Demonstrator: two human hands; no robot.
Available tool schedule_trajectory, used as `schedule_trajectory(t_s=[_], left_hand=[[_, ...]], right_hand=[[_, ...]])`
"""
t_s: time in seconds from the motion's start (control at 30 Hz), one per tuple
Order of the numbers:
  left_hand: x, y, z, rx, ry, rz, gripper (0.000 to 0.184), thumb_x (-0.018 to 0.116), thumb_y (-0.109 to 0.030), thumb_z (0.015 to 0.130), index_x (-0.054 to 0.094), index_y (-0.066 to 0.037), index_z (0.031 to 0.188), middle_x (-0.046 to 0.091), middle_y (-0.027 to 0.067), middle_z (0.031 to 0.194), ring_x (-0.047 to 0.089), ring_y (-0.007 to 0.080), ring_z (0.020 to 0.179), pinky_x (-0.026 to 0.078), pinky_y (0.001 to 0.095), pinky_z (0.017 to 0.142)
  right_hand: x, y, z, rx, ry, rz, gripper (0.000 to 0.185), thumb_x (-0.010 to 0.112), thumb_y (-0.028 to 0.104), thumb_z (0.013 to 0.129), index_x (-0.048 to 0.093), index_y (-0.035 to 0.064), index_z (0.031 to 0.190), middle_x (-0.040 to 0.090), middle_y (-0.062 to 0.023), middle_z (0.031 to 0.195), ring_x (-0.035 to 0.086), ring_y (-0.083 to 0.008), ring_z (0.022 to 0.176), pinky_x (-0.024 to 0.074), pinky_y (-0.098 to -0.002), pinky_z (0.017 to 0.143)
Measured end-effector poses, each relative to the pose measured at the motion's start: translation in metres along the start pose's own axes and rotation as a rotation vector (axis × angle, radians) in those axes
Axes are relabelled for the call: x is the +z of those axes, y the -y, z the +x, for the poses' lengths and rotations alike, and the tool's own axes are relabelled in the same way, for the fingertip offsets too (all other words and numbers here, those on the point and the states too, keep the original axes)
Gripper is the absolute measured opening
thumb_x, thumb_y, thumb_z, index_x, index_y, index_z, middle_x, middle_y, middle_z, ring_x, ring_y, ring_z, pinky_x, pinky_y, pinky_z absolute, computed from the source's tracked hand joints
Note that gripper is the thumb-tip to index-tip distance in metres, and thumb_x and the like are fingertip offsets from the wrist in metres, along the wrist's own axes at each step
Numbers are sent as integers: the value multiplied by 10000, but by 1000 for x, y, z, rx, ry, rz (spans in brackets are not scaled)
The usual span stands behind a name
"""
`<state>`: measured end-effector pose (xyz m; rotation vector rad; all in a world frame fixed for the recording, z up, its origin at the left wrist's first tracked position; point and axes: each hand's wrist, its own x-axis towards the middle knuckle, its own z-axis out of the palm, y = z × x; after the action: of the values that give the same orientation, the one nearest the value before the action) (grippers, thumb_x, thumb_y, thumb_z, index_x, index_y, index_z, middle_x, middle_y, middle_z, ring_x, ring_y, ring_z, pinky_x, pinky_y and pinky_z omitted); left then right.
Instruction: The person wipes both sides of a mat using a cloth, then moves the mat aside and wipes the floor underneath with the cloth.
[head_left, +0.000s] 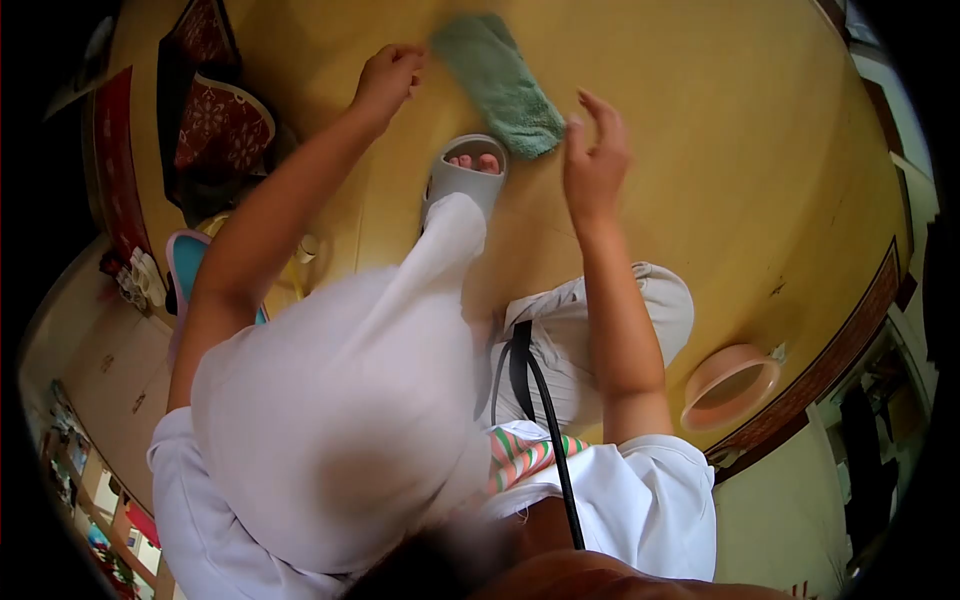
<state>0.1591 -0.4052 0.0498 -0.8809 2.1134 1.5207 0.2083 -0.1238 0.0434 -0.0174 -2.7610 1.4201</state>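
A folded green towel (497, 85) lies on the yellow-brown floor ahead of me. My left hand (390, 82) is just off its left end, with the fingers curled in and nothing visible in them. To the right of the towel's near end is my right hand (597, 160), open, with thumb and forefinger apart and nothing between them. A grey slipper (468, 185) on my foot stands just below the towel. My white-trousered knee (340, 400) is raised, and the other leg (645, 310) is folded on the floor.
A pink basin (730, 385) stands at the right, near the patterned border (830, 385). On the left are a dark red patterned mat (225, 125), partly rolled, and a blue and pink item (185, 265) behind my left arm. A black cord (550, 420) hangs before my chest.
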Motion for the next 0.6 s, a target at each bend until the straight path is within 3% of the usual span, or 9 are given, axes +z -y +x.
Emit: schedule_trajectory(t_s=[0.03,0.1,0.2,0.3,0.43,0.53,0.6], left_hand=[[-4,23,9,41,-63,55,284,579,-169,931,615,-52,1187,644,37,1064,602,139,849,484,291,728],[-14,59,33,133,-191,164,273,582,-162,927,616,-61,1179,642,38,1056,600,131,860,483,288,730],[-23,56,17,30,-180,14,258,582,-160,930,615,-72,1171,641,34,1051,600,121,871,483,287,731],[-34,57,6,-25,-199,-40,259,586,-152,931,621,-74,1175,643,27,1059,602,123,881,478,279,727],[-70,89,9,-35,-161,-29,238,590,-140,938,642,-82,1163,663,19,1060,608,119,859,475,271,714],[-76,91,16,-135,-127,-52,196,585,-134,952,662,-88,1126,681,12,1021,610,116,817,474,264,688],[-80,87,18,-192,-148,-82,179,580,-123,957,670,-105,1110,683,1,1014,608,108,805,466,255,679]], right_hand=[[9,7,4,-149,-28,-87,418,677,202,890,644,70,1286,586,-164,1349,579,-330,1194,468,-453,1019],[43,23,24,-444,47,-286,526,691,285,890,584,196,1398,467,-144,1507,381,-365,1416,315,-550,1158],[93,27,41,-518,157,-349,584,656,365,913,497,324,1474,362,-86,1605,287,-356,1493,255,-605,1184],[121,5,55,-609,314,-476,596,624,416,926,456,374,1497,337,-44,1631,270,-344,1510,250,-613,1185],[116,-5,73,-664,287,-414,555,638,247,907,530,261,1451,477,-53,1533,394,-336,1442,315,-535,1182],[102,-66,105,-557,46,-385,506,606,139,903,575,203,1404,531,-87,1475,459,-345,1390,369,-499,1155],[44,-84,121,-353,-28,-415,484,576,103,914,590,193,1390,533,-113,1470,490,-357,1360,398,-485,1136]])
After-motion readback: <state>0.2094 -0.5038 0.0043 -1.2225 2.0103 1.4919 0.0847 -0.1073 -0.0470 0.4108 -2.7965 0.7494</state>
